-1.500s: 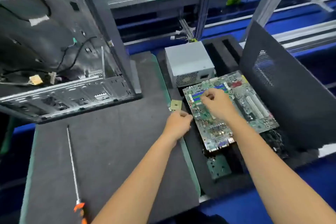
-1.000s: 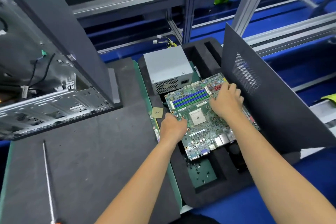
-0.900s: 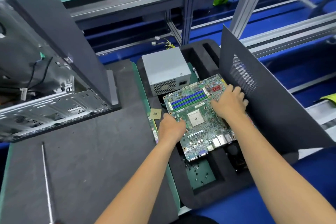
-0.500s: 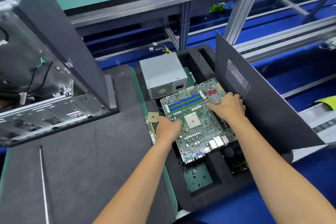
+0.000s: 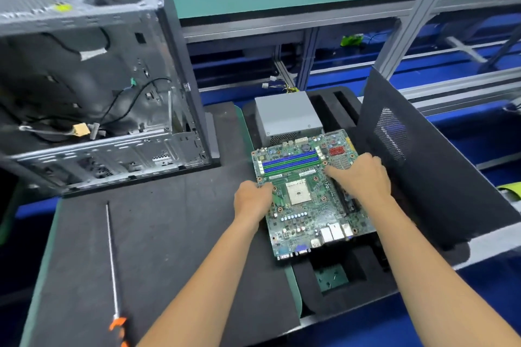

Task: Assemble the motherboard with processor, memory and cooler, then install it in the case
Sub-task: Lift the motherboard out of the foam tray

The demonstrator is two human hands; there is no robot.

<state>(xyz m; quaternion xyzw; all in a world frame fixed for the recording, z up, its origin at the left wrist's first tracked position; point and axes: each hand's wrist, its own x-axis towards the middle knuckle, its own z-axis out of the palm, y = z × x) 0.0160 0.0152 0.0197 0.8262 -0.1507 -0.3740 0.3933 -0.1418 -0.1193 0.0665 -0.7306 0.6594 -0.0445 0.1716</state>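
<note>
The green motherboard hangs tilted over the black foam tray, its left part reaching over the mat. Its white processor socket is empty, and blue memory slots run along the far side. My left hand grips the board's left edge. My right hand holds the right side, thumb on top and fingers over the edge. The open grey case stands at the left with loose cables inside. The small processor chip is out of sight.
A grey power supply sits in the tray behind the board. The black side panel leans up at the right, close to my right hand. A long screwdriver with an orange handle lies on the dark mat.
Both hands have taken the board's edges and brought it up and left out of the tray recess. The processor chip beside the board's left edge is no longer visible.
</note>
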